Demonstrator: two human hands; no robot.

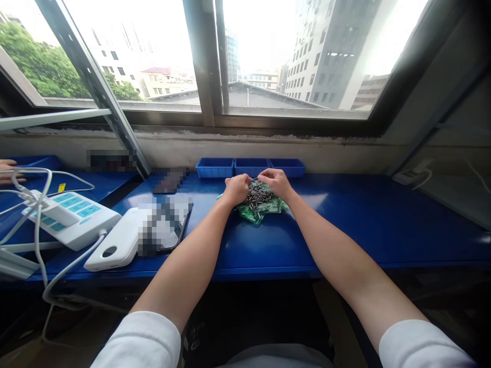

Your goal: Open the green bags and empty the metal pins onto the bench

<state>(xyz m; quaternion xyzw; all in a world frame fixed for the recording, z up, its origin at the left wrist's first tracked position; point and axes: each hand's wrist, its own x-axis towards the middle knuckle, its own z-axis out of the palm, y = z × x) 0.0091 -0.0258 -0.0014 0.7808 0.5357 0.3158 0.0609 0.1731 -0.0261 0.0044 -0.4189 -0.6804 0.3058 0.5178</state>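
Glossy blue tabletop (368, 220) | dark, slender metal pieces (259, 197) heaped on crinkled green plastic (253, 217) | left hand (238, 189), right hand (276, 183): fingers curled, grip unclear

pixelation's hiding part of the phone (185, 226) near the desk's (356, 220) left edge, and the frame's cutting off another person's hand (6, 171)

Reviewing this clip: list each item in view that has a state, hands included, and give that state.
Left hand: fingers curled, grip contents unclear
Right hand: fingers bent, grip contents unclear
Metal pieces: loose heap
Green bag: crumpled, under heap
Blue bins: open-topped, in a row
Power strip: plug inserted
Power bank: lying flat
Phone: lying flat, partly pixelated
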